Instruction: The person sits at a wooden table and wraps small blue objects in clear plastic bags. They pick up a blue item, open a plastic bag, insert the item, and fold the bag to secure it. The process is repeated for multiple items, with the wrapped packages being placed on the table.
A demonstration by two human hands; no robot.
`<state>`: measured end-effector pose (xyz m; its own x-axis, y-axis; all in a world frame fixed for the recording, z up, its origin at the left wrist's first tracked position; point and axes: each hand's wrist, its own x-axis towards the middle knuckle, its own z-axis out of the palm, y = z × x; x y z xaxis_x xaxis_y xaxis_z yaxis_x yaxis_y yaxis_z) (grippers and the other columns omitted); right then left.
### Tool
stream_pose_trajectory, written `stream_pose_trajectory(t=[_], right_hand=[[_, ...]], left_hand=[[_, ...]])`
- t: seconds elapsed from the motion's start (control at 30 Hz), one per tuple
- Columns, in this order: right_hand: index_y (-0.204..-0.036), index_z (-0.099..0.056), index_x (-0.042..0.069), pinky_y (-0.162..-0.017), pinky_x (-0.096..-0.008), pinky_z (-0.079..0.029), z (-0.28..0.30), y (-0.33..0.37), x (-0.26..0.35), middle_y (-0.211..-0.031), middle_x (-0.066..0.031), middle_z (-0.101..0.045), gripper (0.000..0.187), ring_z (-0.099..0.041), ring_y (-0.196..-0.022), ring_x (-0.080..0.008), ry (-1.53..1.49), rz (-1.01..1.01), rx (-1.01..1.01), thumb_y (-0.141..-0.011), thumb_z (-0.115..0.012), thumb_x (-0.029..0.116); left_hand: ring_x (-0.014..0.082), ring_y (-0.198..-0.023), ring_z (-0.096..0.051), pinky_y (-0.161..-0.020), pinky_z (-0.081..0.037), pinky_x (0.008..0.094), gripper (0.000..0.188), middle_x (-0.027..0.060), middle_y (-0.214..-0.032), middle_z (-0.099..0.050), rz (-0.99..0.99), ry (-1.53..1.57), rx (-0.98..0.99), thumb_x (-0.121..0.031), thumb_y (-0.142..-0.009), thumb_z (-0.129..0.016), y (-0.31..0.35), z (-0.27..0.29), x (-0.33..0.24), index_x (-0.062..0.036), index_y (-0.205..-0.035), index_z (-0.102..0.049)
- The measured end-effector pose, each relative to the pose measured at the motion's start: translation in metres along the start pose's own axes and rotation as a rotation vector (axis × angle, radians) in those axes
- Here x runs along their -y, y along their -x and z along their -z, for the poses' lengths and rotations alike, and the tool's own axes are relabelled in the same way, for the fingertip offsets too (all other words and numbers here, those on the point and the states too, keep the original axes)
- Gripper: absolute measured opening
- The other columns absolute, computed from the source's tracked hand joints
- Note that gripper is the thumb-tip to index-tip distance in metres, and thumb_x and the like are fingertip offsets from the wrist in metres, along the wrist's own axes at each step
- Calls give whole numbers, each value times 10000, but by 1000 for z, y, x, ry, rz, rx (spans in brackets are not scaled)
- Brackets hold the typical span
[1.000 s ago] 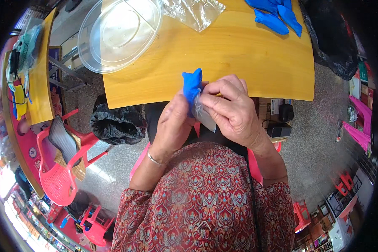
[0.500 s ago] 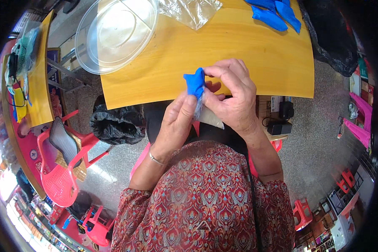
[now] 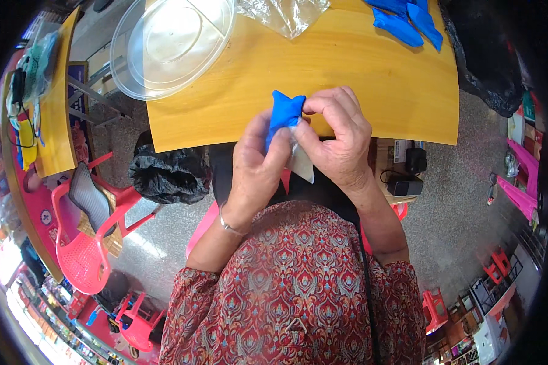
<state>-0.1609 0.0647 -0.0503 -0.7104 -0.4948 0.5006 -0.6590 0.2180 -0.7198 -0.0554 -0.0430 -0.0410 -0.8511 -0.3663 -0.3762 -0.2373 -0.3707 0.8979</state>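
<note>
A small blue cloth piece (image 3: 285, 111) with two pointed corners is held up between my hands, just over the table's front edge. My left hand (image 3: 257, 152) is closed round its lower part, thumb in front. Fingers of my right hand (image 3: 340, 143) pinch its right corner and side. A pale, partly see-through tapering piece (image 3: 302, 163) hangs below the cloth, between the hands; what it is made of I cannot tell. Several similar blue cloth pieces (image 3: 398, 29) lie at the table's far right.
A round clear plastic lid or tray (image 3: 128, 73) overhangs the far left of the yellow table (image 3: 237, 109), beside a crumpled clear bag (image 3: 286, 15). Black plastic bags sit at lower left (image 3: 164, 173) and right (image 3: 481, 67). A red chair (image 3: 82, 261) stands left.
The blue piece has turned, and its two points now face up and right. My left hand has shifted its hold, with the thumb bent closer. The right hand stays at the corner.
</note>
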Motion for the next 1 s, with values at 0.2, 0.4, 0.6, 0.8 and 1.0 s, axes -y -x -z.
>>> stream_pose_trajectory(t=[0.2, 0.4, 0.6, 0.8, 1.0], right_hand=[[-984, -586, 38, -693, -342, -504, -3, 5, 10, -841, -86, -633, 291, -618, -740, -230, -183, -224, -30, -726, -718, 33], [-1102, -569, 35, -694, -305, -517, -4, 4, 11, -858, -85, -640, 380, -628, -729, -176, -268, -349, -34, -752, -717, 43], [-1078, -603, 47, -683, -324, -507, -5, 6, 11, -834, -77, -631, 354, -616, -734, -201, -199, -250, -8, -740, -707, 25], [-1034, -634, 46, -693, -337, -506, -4, 6, 11, -875, -89, -641, 285, -623, -757, -224, -168, -136, 47, -757, -698, 24], [-992, -637, 39, -730, -288, -509, 0, 0, 16, -898, -68, -664, 237, -645, -826, -164, -511, -355, 165, -775, -730, 65]], left_hand=[[116, -977, -546, -807, -475, 244, 363, 75, -1086, -579, -139, -130, -45, -72, -923, -568, -4, -2, 0, 16, -1259, -461], [137, -1017, -544, -814, -484, 256, 409, 117, -1156, -548, -236, -151, -67, -24, -884, -598, 2, -7, 1, 14, -1251, -423], [119, -1010, -540, -884, -449, 252, 308, 65, -1111, -561, -245, -288, -148, 16, -888, -560, -1, -10, -8, 11, -1186, -485], [75, -827, -543, -746, -464, 217, 133, 13, -910, -599, -271, -187, -257, -9, -879, -575, -13, -5, -2, 4, -1011, -579], [58, -768, -537, -683, -464, 221, 58, -5, -828, -597, -331, -128, -329, -17, -877, -608, -16, -3, 0, -11, -930, -586]])
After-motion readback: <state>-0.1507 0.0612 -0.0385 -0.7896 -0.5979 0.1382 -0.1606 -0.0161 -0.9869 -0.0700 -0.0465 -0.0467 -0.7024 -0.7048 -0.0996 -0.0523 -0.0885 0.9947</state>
